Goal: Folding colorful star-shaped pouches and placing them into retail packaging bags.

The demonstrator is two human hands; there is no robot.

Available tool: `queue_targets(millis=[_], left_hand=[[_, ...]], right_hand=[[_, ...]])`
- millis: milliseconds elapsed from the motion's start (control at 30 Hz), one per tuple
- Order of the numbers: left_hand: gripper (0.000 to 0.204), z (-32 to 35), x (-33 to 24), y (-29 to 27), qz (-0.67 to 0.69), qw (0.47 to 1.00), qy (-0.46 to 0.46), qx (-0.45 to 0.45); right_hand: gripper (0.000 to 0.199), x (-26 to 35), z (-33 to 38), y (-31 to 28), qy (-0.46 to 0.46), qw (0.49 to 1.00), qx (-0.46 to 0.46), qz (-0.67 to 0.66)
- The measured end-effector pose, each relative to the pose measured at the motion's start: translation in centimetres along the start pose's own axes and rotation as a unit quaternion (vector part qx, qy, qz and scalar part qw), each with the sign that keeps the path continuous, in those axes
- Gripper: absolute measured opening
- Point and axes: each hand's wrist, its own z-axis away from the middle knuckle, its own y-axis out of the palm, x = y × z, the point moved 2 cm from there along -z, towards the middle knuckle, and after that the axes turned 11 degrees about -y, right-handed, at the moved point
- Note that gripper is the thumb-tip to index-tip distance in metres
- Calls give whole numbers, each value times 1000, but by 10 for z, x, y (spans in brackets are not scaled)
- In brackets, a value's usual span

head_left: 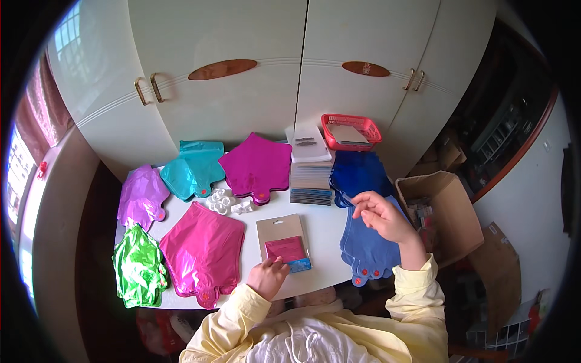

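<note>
A flat pack (277, 225) with a beige backing card lies on the white table in front of me. A folded magenta foil piece (284, 248) and a blue strip show on it. My left hand (268, 279) is at the pack's lower left corner, fingers curled with their tips on it. To the right, my right hand (385, 219) is raised with fingers apart and nothing visible in it. Below it lie light blue foil balloons (367, 245), flat and star-like. Dark blue foil balloons (361, 172) lie just beyond that hand.
Pink (203, 251), green (139, 266), lilac (143, 193), teal (193, 169) and magenta balloons (257, 166) lie at left. White ring-shaped pieces (221, 201) sit beside stacked cards (311, 172). A red basket (351, 145) stands behind; a cardboard box (463, 212) is at right.
</note>
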Motion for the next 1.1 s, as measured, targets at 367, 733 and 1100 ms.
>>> queue_targets(millis=[367,733,1100], left_hand=[[12,-1,0,3,6,1000,-4,12],[14,-5,1,0,4,1000,3,-14],[15,-5,0,3,-54,997,41,-46]], right_hand=[[56,-26,-16,21,-25,988,-105,109],[33,-24,0,51,-40,992,-104,-60],[25,-51,86,126,-223,944,47,238]])
